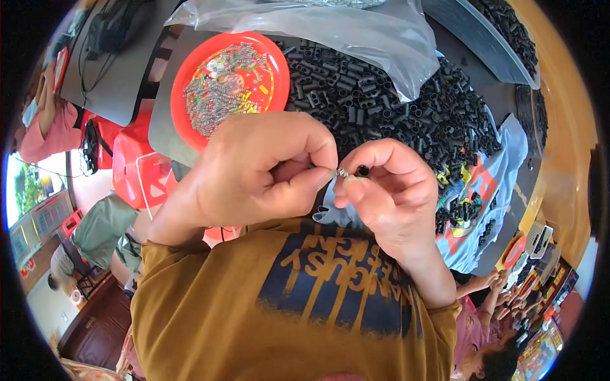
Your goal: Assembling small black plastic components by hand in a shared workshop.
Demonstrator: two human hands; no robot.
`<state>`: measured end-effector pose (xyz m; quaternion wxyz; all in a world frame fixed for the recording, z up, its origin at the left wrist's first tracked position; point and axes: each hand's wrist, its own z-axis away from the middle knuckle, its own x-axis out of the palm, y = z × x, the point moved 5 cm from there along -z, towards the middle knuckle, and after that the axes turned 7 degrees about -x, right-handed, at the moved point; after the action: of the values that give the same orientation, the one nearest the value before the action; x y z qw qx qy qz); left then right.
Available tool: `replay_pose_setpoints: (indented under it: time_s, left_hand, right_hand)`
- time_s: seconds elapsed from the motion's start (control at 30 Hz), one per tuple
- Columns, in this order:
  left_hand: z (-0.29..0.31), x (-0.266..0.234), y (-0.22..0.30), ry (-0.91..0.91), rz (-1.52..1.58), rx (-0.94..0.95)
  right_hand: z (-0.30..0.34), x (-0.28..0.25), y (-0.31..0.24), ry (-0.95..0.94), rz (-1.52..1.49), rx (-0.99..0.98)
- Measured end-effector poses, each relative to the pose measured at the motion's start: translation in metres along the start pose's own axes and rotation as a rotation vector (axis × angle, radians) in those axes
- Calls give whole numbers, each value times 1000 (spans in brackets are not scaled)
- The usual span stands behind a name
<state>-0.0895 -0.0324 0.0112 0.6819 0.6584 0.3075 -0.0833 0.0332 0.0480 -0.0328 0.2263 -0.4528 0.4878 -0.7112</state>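
In front of my chest my two hands meet, both closed in a pinch. My left hand (273,168) grips one end of a small metal coil spring (342,172) between thumb and forefinger. My right hand (394,190) pinches a small black plastic tube (363,170), its round open end showing between thumb and fingers. The spring bridges the gap between my fingertips, touching those of the right hand; whether it enters the tube is hidden. Just beyond my left hand lies a red plate (180,120) holding many similar springs. A heap of black plastic tubes (381,95) spreads beyond both hands.
Clear plastic sheeting (343,28) covers the heap's far side. A translucent bin (476,35) stands at far right. A pale blue bag (511,143) lies right, with black and yellow parts on it. Red stools (136,171) stand left. Other people's hands (499,295) work at lower right.
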Motion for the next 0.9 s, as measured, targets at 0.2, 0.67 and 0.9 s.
replay_pose_setpoints:
  time_s: [0.2,0.67,0.9]
  left_hand:
    - [7,-3,-25,-136,525,-416]
    - [27,-10,-59,-253,1025,-771]
    - [23,-25,-66,-10,701,-275]
  right_hand:
    - [-15,17,-21,-168,569,-495]
    - [-46,49,-17,-413,942,-930]
    - [-64,43,7,-249,638,-335]
